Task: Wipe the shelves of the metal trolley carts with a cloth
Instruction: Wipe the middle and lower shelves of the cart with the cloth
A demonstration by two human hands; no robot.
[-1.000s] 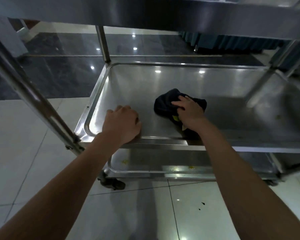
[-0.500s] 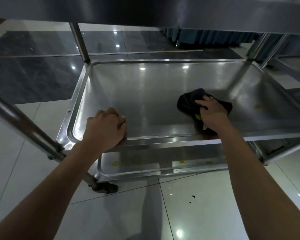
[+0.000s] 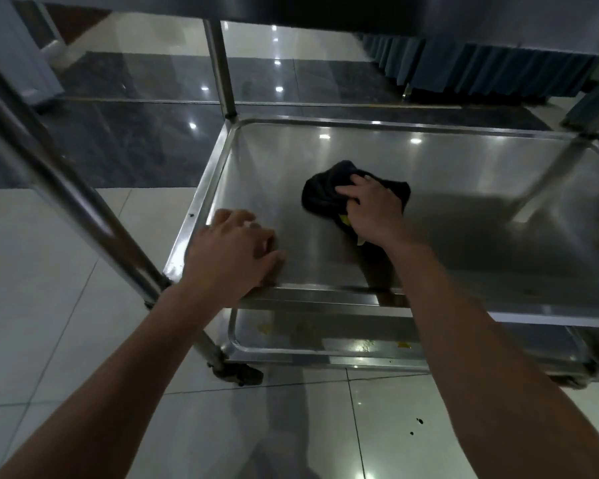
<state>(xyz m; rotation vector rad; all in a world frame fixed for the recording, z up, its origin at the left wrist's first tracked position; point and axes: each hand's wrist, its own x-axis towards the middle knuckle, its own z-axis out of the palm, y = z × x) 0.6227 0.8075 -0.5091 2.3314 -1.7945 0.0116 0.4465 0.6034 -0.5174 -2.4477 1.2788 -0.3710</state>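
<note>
A metal trolley cart fills the view, and its middle shelf [image 3: 464,188] is a shiny steel tray. A crumpled black cloth [image 3: 320,193] with a bit of yellow at its near edge lies on the left half of that shelf. My right hand [image 3: 374,210] presses down on the cloth with its fingers curled into the fabric. My left hand [image 3: 232,252] rests on the shelf's near left rim, fingers bent over the edge. The lower shelf [image 3: 325,340] shows below, with yellowish spots on it.
The underside of the top shelf [image 3: 360,8] hangs close overhead. Upright posts stand at the near left [image 3: 66,202] and far left [image 3: 222,70]. A caster wheel [image 3: 237,373] sits on the white tiled floor. A blue pleated skirt [image 3: 481,63] hangs at the back right.
My right hand has slid the cloth back to the left across the middle shelf after a sweep to the right. My left hand keeps its place on the near rim.
</note>
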